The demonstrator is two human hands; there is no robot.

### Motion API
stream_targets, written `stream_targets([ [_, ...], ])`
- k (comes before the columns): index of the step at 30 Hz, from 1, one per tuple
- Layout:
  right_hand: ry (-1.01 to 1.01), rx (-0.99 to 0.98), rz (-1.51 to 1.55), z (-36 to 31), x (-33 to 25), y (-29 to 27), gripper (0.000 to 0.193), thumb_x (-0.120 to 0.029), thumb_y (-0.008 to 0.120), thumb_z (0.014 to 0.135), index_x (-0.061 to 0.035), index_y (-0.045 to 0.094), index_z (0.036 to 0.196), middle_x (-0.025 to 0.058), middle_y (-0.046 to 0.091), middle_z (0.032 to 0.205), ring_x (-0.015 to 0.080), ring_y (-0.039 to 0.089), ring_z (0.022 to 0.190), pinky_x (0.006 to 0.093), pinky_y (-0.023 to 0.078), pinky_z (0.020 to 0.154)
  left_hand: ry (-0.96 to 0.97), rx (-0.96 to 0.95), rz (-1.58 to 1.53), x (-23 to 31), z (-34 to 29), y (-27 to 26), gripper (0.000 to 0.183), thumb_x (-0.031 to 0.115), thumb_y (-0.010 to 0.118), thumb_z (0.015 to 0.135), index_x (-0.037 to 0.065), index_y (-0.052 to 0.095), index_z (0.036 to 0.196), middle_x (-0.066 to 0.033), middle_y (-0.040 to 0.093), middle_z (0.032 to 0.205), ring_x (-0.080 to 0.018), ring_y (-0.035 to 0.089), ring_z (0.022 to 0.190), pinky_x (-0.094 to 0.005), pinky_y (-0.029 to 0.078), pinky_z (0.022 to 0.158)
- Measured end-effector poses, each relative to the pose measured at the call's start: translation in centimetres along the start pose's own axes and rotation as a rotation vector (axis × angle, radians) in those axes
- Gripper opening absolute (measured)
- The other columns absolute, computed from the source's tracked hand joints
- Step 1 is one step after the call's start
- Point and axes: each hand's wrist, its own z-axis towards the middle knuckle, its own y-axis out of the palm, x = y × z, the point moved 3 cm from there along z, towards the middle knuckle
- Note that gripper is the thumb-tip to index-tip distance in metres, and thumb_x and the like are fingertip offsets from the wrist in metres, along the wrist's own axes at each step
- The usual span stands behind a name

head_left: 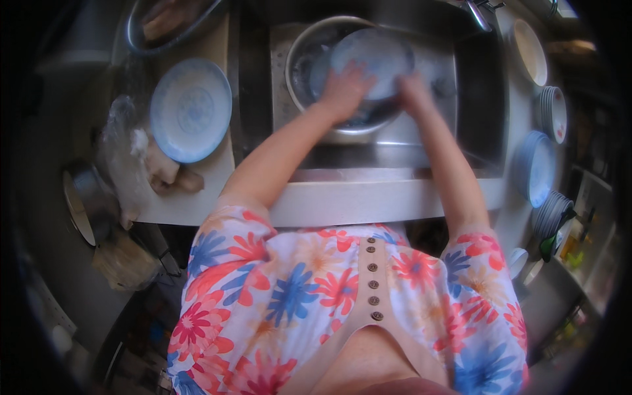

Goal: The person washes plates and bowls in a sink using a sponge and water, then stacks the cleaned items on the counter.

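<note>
A white plate with a pale blue tint [375, 56] is over a round metal basin [294, 85] in the sink. My left hand [345, 91] lies on the plate's near left part, fingers spread over its surface. At the plate's right edge, my right hand [415, 92] is closed on the rim; motion smears its fingers, and the thumb cannot be made out. Another plate's pale edge [320, 74] seems to show beneath the first, inside the basin.
Left of the sink are a blue-rimmed plate [191, 110], a crumpled plastic bag [125, 148] and a metal bowl [135, 36] with food in it. Along the right counter stand a large bowl [528, 52], stacked bowls [552, 113] and stacked plates [536, 168]. A faucet [478, 14] is at the far right.
</note>
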Motion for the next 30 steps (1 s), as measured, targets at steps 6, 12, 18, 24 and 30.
stream_targets([
  [6, -0.719, 0.404, -0.668, -0.8, -2.2, -3.0, 0.036, -0.006, 0.042, 0.073, -0.0058, 0.044, 0.109, 0.0204, 0.054, 0.096, 0.0365, 0.051, 0.089, 0.0382, 0.040, 0.079, -0.442, -0.287, -0.199, -1.0, -0.1, 2.1, 0.050, 0.018, 0.062, 0.065, 0.012, 0.043, 0.111, -0.0173, 0.042, 0.111, -0.0307, 0.039, 0.105, -0.0420, 0.037, 0.083],
  [12, -0.735, 0.436, -0.696, -1.6, -0.9, -1.9, 0.033, -0.006, 0.043, 0.072, -0.0046, 0.048, 0.105, 0.0208, 0.056, 0.087, 0.0375, 0.054, 0.082, 0.0378, 0.043, 0.071, -0.533, -0.434, -0.319, -3.2, 1.0, 1.6, 0.030, 0.020, 0.059, 0.068, 0.011, 0.057, 0.096, -0.0129, 0.051, 0.100, -0.0294, 0.049, 0.094, -0.0364, 0.042, 0.078],
  [18, -0.307, 0.130, -0.613, -3.4, -1.0, -0.2, 0.031, -0.004, 0.043, 0.071, -0.0001, 0.049, 0.101, 0.0122, 0.059, 0.076, 0.0206, 0.056, 0.068, 0.0314, 0.044, 0.065, -0.175, 0.196, -0.283, -0.8, 4.7, -2.6, 0.027, 0.020, 0.061, 0.063, 0.011, 0.059, 0.089, -0.0099, 0.052, 0.084, -0.0268, 0.052, 0.082, -0.0356, 0.044, 0.069],
  [24, -0.377, 0.097, -0.564, -5.4, -3.1, -0.6, 0.024, -0.003, 0.042, 0.073, 0.0001, 0.052, 0.095, 0.0090, 0.057, 0.077, 0.0172, 0.054, 0.069, 0.0269, 0.043, 0.065, -0.167, 0.297, -0.117, -2.4, 7.2, -3.6, 0.033, 0.026, 0.062, 0.062, 0.012, 0.058, 0.092, -0.0112, 0.051, 0.088, -0.0275, 0.050, 0.088, -0.0351, 0.043, 0.073],
  [30, -1.022, 0.217, -0.624, -6.9, -5.3, -1.2, 0.031, -0.004, 0.045, 0.079, -0.0074, 0.048, 0.110, 0.0131, 0.056, 0.100, 0.0227, 0.057, 0.089, 0.0264, 0.042, 0.074, -0.722, -0.038, -0.941, -5.8, 3.7, 2.1, 0.057, 0.034, 0.070, 0.056, 0.002, 0.054, 0.100, -0.0164, 0.053, 0.103, -0.0285, 0.053, 0.091, -0.0342, 0.043, 0.077],
])
